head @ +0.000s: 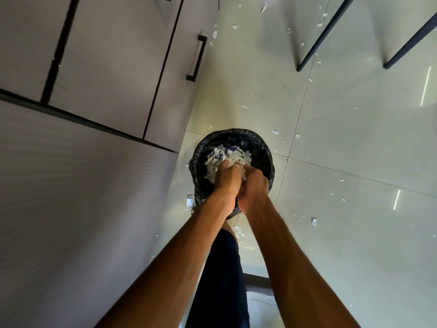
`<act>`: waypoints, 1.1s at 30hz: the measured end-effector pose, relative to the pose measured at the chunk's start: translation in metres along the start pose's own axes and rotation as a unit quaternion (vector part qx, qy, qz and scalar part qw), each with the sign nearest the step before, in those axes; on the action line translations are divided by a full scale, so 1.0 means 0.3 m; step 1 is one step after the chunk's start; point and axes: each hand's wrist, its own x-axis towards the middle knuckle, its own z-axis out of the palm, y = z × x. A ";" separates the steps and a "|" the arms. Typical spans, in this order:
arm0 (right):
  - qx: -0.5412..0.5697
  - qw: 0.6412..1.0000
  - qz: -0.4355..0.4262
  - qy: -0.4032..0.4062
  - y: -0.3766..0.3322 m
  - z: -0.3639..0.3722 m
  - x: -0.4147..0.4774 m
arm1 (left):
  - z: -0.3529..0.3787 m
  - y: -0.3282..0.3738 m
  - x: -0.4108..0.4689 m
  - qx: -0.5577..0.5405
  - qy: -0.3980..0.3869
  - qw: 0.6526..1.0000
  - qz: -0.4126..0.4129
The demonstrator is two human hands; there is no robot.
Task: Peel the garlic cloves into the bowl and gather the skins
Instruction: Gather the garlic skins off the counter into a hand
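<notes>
Skin-gathering is in hand: the left hand (228, 179) and right hand (255, 185) meet inside the bin (261, 144), fingers curled round a clump of skins (225, 157), and next probably comes releasing it, then collecting flakes (275, 132) scattered over the floor (343, 143).

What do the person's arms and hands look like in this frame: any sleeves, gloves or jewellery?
The left forearm and right forearm are bare as far as the frame shows: no sleeves, gloves, watch or wristband. The left hand wears a thin silver-coloured ring on one finger. The right hand shows no jewellery on its visible part.
</notes>
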 end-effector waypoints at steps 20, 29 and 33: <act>-0.322 0.912 -0.247 0.062 -0.011 0.034 0.021 | -0.079 0.060 -0.044 0.124 0.086 0.980 0.130; -0.244 0.944 -0.207 -0.082 -0.041 0.040 -0.151 | -0.081 0.140 -0.193 0.037 -0.067 0.995 0.067; -0.228 0.945 -0.199 -0.125 -0.057 0.034 -0.294 | -0.123 0.165 -0.314 -0.009 -0.117 0.992 0.049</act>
